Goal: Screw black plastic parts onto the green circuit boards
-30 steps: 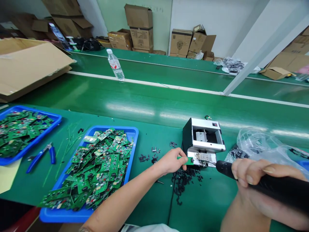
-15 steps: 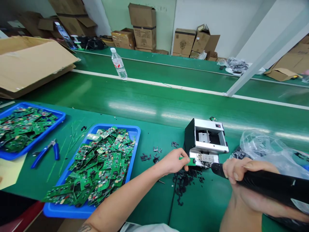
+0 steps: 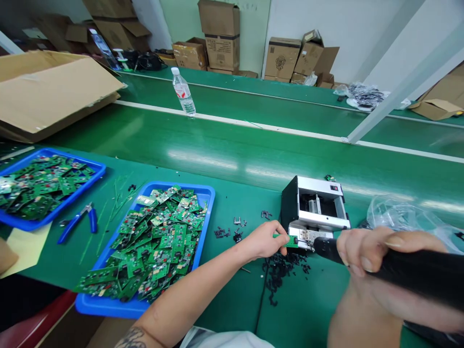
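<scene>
My left hand (image 3: 266, 240) pinches a small green circuit board (image 3: 291, 241) against the front of a small white and black machine (image 3: 315, 209). My right hand (image 3: 377, 251) is wrapped round a black electric screwdriver (image 3: 406, 270), whose tip sits at the metal fixture on the machine's front, right beside the board. A scatter of small black plastic parts (image 3: 281, 273) lies on the green bench just below the machine.
A blue tray (image 3: 208, 203) heaped with green circuit boards sits left of my arm; a second blue tray (image 3: 92, 169) is farther left. Blue pliers (image 3: 78, 221) lie between them. A clear plastic bag (image 3: 406, 217), a water bottle (image 3: 183, 92) and cardboard boxes (image 3: 54, 89) surround the conveyor belt (image 3: 232, 145).
The screwdriver tip has moved left onto the machine's front fixture. My left hand stays pinched on the board. The view has shifted slightly.
</scene>
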Action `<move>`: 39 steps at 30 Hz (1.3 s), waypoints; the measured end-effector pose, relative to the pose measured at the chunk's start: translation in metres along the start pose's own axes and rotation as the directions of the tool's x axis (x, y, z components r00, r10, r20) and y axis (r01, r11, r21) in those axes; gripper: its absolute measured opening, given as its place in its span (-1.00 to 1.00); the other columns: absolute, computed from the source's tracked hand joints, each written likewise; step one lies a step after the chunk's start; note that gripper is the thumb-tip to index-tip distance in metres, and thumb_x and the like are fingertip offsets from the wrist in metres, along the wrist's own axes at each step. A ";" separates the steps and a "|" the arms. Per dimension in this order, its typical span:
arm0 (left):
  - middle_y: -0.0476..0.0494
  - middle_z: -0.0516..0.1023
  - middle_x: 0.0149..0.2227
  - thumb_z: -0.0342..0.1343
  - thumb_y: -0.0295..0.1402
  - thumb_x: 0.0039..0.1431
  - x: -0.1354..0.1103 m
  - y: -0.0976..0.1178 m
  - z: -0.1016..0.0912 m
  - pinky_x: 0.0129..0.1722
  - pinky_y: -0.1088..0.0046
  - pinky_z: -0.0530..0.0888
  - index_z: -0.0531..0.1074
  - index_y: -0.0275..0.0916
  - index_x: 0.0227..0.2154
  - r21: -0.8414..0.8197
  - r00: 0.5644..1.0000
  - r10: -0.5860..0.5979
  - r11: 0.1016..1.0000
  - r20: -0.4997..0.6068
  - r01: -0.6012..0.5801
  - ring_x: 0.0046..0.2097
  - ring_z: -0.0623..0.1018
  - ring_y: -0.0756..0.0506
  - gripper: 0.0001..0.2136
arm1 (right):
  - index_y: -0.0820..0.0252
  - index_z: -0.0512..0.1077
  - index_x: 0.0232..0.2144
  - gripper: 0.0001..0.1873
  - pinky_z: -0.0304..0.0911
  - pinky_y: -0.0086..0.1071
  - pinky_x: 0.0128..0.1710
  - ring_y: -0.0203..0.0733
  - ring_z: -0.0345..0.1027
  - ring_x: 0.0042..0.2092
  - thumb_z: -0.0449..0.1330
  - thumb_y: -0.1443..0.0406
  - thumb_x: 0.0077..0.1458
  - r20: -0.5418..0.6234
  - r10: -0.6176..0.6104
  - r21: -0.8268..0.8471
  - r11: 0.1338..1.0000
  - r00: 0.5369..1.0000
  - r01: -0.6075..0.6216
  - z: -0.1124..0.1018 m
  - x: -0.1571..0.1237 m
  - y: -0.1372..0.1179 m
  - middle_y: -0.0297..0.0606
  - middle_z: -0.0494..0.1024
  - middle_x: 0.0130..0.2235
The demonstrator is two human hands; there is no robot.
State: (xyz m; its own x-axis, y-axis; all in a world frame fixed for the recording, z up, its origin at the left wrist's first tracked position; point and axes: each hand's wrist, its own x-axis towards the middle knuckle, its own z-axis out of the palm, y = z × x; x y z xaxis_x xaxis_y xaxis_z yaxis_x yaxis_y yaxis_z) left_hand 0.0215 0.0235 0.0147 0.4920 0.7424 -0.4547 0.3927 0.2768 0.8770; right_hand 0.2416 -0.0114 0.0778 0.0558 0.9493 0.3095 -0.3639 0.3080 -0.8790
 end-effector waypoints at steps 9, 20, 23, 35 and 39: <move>-0.07 0.59 -0.42 -0.02 -0.19 0.16 0.003 -0.006 0.003 -0.43 0.56 0.28 0.35 -0.26 -0.28 -0.018 0.999 0.046 0.999 -0.015 -0.046 -0.46 0.37 0.03 -0.77 | 0.09 0.52 -0.20 -0.19 0.18 -0.28 -0.66 -0.19 0.27 -0.62 0.00 -0.37 -0.17 0.183 -0.118 -0.013 0.992 0.976 0.123 0.042 0.024 0.009 -0.30 0.42 -0.59; -0.04 0.58 -0.43 -0.01 -0.20 0.16 0.004 -0.006 0.003 -0.38 0.53 0.30 0.35 -0.24 -0.31 0.001 0.998 0.055 0.998 -0.033 -0.055 -0.41 0.40 0.01 -0.80 | 0.08 0.54 -0.25 -0.31 0.12 -0.34 -0.75 -0.26 0.20 -0.71 0.13 -0.28 -0.19 0.315 -0.172 0.036 0.985 0.933 0.170 0.051 0.037 0.020 -0.35 0.39 -0.63; -0.04 0.58 -0.44 -0.02 -0.18 0.16 0.005 -0.008 0.004 -0.37 0.52 0.31 0.35 -0.24 -0.30 -0.001 0.997 0.065 0.998 -0.038 -0.065 -0.40 0.42 0.00 -0.78 | 0.09 0.55 -0.21 -0.29 0.12 -0.34 -0.73 -0.25 0.22 -0.69 0.16 -0.28 -0.22 0.351 -0.138 0.047 0.990 0.926 0.130 0.051 0.035 0.019 -0.34 0.39 -0.62; -0.04 0.58 -0.41 -0.03 -0.17 0.15 0.003 -0.003 0.002 -0.45 0.53 0.26 0.34 -0.25 -0.31 0.048 0.998 0.053 0.998 -0.041 -0.051 -0.46 0.37 0.02 -0.76 | 0.11 0.54 -0.28 -0.07 0.08 -0.37 -0.74 -0.28 0.15 -0.71 -0.14 -0.45 -0.23 0.139 -0.154 0.032 0.988 0.978 0.151 0.056 0.026 0.015 -0.37 0.37 -0.65; -0.02 0.58 -0.43 -0.03 -0.17 0.15 0.000 0.002 0.000 -0.43 0.53 0.25 0.33 -0.25 -0.29 0.056 0.999 0.032 0.998 -0.025 -0.031 -0.51 0.32 0.05 -0.76 | 0.10 0.50 -0.19 -0.10 0.15 -0.32 -0.65 -0.25 0.21 -0.64 -0.12 -0.42 -0.18 0.127 -0.169 -0.056 0.983 0.977 0.178 0.029 0.011 0.006 -0.35 0.39 -0.59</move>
State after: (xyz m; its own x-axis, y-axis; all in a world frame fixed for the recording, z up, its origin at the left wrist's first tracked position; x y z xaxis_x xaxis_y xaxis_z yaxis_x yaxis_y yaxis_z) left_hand 0.0224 0.0238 0.0171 0.4848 0.7661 -0.4221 0.4206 0.2189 0.8804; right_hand 0.2129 -0.0013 0.0867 -0.0021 0.8675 0.4975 -0.2958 0.4747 -0.8289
